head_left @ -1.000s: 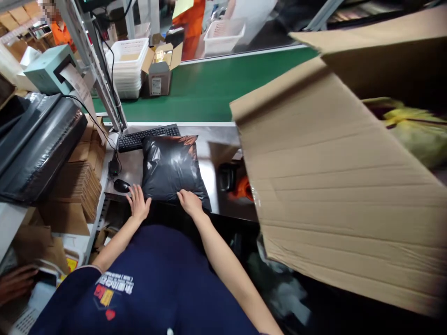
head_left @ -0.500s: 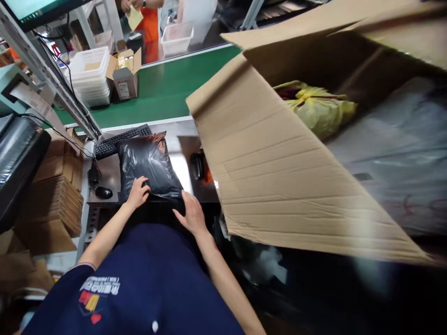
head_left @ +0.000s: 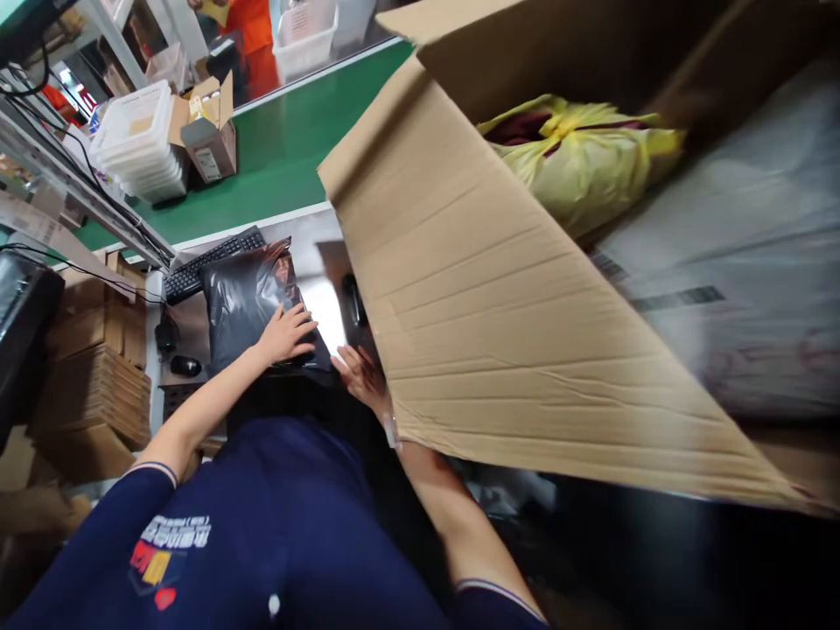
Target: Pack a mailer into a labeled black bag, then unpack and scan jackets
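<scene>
Farther right than before, the left hand [head_left: 287, 335] rests, fingers spread, on a black bag [head_left: 236, 302] lying on the metal table [head_left: 325, 311]; the right hand [head_left: 362, 378], fingers loosely parted, sits between bag and carton [head_left: 499, 332]. Beyond: keyboard [head_left: 210, 255], then green belt [head_left: 289, 144].

Across goes the left hand [head_left: 287, 334], from beside the black bag's [head_left: 240, 302] left corner to its right side, fingers spread! The right hand [head_left: 360, 374] shifts outward to the cardboard box [head_left: 499, 332], now overlapping its wrist.
</scene>
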Available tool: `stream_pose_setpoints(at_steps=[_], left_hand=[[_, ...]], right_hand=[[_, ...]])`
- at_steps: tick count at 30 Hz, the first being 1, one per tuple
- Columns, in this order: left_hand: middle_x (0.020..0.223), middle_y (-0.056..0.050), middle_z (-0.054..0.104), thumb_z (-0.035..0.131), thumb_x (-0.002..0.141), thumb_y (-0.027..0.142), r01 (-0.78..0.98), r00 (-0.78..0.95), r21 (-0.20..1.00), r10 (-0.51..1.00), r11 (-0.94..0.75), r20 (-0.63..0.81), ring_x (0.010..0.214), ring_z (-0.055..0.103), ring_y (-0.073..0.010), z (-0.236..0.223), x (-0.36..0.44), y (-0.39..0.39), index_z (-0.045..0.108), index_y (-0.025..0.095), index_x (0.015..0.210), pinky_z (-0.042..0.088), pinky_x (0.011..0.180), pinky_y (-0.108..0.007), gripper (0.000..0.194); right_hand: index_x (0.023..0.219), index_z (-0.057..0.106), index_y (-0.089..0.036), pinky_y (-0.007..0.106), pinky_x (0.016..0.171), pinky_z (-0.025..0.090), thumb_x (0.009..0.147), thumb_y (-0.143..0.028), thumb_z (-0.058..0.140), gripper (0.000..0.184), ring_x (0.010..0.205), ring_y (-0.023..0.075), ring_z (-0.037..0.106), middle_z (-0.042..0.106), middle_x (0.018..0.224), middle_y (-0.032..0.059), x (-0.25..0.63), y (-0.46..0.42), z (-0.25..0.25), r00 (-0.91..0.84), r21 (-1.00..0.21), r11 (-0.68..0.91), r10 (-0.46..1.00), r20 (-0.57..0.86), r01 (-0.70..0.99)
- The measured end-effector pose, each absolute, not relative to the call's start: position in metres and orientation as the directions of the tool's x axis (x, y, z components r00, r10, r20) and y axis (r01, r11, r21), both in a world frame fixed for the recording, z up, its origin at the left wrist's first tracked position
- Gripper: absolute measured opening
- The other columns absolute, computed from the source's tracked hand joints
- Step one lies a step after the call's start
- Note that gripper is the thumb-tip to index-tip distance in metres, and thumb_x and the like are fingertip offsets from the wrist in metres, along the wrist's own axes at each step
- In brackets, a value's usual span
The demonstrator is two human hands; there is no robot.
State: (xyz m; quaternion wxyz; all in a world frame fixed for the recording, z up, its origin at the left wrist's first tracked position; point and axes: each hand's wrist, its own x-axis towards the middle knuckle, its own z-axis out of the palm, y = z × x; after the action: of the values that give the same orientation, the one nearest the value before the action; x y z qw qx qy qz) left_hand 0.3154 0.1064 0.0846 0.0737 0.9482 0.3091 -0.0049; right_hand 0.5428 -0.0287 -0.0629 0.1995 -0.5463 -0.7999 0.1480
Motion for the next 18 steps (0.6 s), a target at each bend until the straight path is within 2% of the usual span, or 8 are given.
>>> stream_pose_setpoints(at_steps=[3, 7, 10, 14, 18], left_hand=[[0.158, -0.018, 0.047, 0.075, 0.086, 0.053, 0.586, 0.807, 0.065, 0.574, -0.808, -0.141, 0.153, 0.031, -0.0396, 0.075, 0.321, 0.111, 0.051, 0.017, 0.152, 0.007, 0.127, -0.066, 0.079], [0.161, -0.017, 0.043, 0.070, 0.090, 0.051, 0.588, 0.796, -0.011, 0.580, -0.809, -0.170, 0.154, 0.030, -0.0378, 0.060, 0.321, 0.105, 0.049, 0.016, 0.153, 0.006, 0.129, -0.063, 0.076], [0.165, -0.016, 0.038, 0.065, 0.091, 0.055, 0.566, 0.798, -0.065, 0.566, -0.822, -0.207, 0.156, 0.025, -0.0369, 0.055, 0.321, 0.103, 0.044, 0.015, 0.156, 0.007, 0.128, -0.065, 0.080], [0.168, -0.016, 0.031, 0.066, 0.089, 0.057, 0.535, 0.793, -0.117, 0.545, -0.837, -0.271, 0.158, 0.019, -0.0368, 0.051, 0.322, 0.103, 0.036, 0.013, 0.160, 0.008, 0.127, -0.066, 0.089], [0.169, -0.016, 0.028, 0.065, 0.089, 0.058, 0.547, 0.786, -0.099, 0.551, -0.831, -0.280, 0.159, 0.017, -0.0364, 0.049, 0.321, 0.102, 0.030, 0.012, 0.163, 0.005, 0.128, -0.065, 0.094]], right_hand=[[0.148, 0.055, -0.021, 0.052, 0.130, 0.020, 0.096, -0.005, 0.040, 0.056, 0.153, 0.0244, 0.036, 0.047, 0.159, 0.0067, 0.546, -0.016, -0.063, -0.483, -0.495, 0.483, 0.865, 0.138, 0.723], [0.148, 0.054, -0.029, 0.048, 0.129, 0.022, 0.099, -0.004, 0.033, 0.058, 0.151, 0.0194, 0.039, 0.051, 0.156, 0.0020, 0.544, 0.001, -0.063, -0.592, -0.562, 0.545, 0.797, 0.119, 0.622], [0.148, 0.053, -0.029, 0.047, 0.128, 0.027, 0.104, -0.011, 0.032, 0.053, 0.150, 0.0184, 0.042, 0.054, 0.154, 0.0019, 0.544, 0.008, -0.066, -0.646, -0.576, 0.656, 0.715, 0.269, 0.487], [0.150, 0.053, -0.022, 0.054, 0.124, 0.034, 0.106, -0.029, 0.036, 0.048, 0.150, 0.0254, 0.041, 0.054, 0.153, 0.0098, 0.544, 0.004, -0.072, -0.591, -0.599, 0.713, 0.674, 0.444, 0.363], [0.140, 0.064, -0.021, 0.056, 0.116, 0.044, 0.103, -0.042, 0.045, 0.046, 0.145, 0.0300, 0.048, 0.062, 0.144, 0.0147, 0.533, -0.005, -0.079, -0.449, -0.738, 0.615, 0.762, 0.466, 0.277]])
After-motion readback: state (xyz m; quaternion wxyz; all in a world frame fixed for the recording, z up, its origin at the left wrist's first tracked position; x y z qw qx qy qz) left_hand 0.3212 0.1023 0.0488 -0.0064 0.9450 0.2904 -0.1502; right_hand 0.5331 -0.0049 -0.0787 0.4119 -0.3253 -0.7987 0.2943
